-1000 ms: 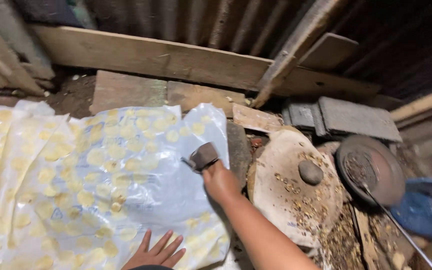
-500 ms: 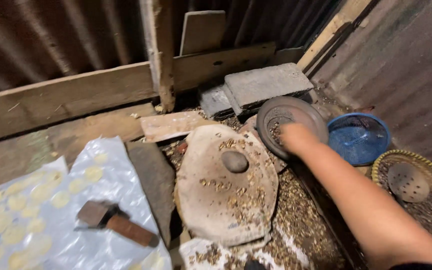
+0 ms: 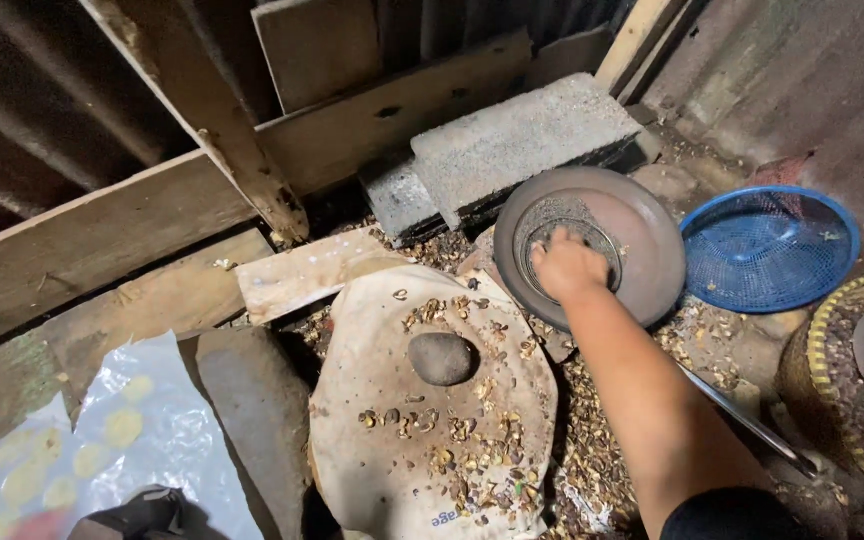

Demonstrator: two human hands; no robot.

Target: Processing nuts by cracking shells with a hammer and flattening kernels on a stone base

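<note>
My right hand [image 3: 569, 265] reaches forward into a dark round metal dish [image 3: 652, 250] with a mesh centre. Its fingers curl down onto the mesh, and their tips are hidden, so I cannot tell whether they hold anything. My forearm stretches back to the lower right. Left of the arm lies a flat pale slab [image 3: 382, 470] strewn with broken shells, with a rounded grey stone [image 3: 442, 358] on it. My left hand is out of view.
A blue mesh basket [image 3: 770, 250] sits right of the dish, with a woven basket [image 3: 832, 370] nearer me. A concrete block [image 3: 522, 140] and wooden planks [image 3: 302, 275] line the back wall. A yellow-patterned plastic sheet [image 3: 142, 440] lies at lower left. A metal rod [image 3: 752, 425] lies under my arm.
A second ago my right hand held a hammer over the plastic sheet. It set the hammer down there, and the hand has swung right to the round dish. The view turned right too.
</note>
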